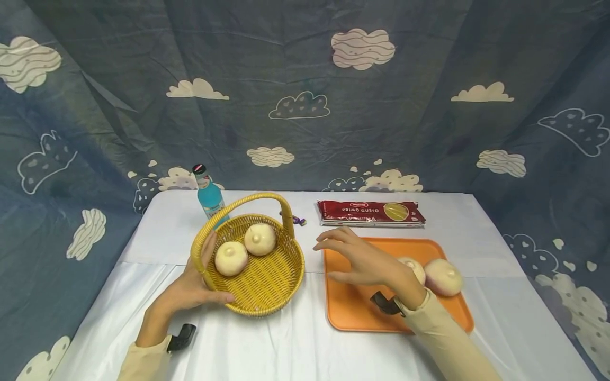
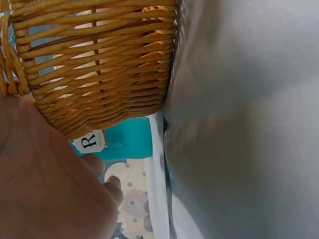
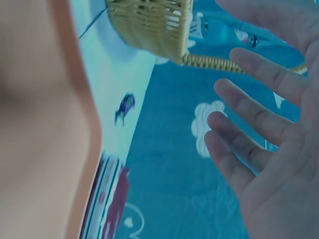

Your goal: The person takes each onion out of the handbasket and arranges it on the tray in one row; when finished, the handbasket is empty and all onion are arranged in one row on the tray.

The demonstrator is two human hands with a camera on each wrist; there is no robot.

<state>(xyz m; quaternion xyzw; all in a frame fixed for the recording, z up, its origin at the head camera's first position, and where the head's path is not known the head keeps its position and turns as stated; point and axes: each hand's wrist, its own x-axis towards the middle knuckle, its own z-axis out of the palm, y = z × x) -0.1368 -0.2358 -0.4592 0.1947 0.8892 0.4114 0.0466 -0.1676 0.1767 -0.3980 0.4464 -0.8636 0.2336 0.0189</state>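
In the head view my left hand (image 1: 188, 286) grips the near left side of a yellow wicker basket (image 1: 294, 275), its thumb along the rim and its fingers by the handle's base. Inside lie two round cream-white vegetables, probably turnips: one turnip (image 1: 231, 259) near the left wall, another turnip (image 1: 260, 239) behind it. The left wrist view shows the basket's woven side (image 2: 99, 69) against the palm. My right hand (image 1: 364, 259) hovers over an orange tray (image 1: 352, 317), fingers spread and holding nothing. Two more turnips (image 1: 443, 277) sit at the tray's right, one partly hidden by my wrist.
A bottle of blue drink (image 1: 209, 196) stands behind the basket at the left. Small purple-wrapped candy (image 1: 299, 220) lies right of the handle. A red spaghetti packet (image 1: 371, 213) lies behind the tray. A cloud-patterned curtain (image 1: 305, 132) hangs at the table's back.
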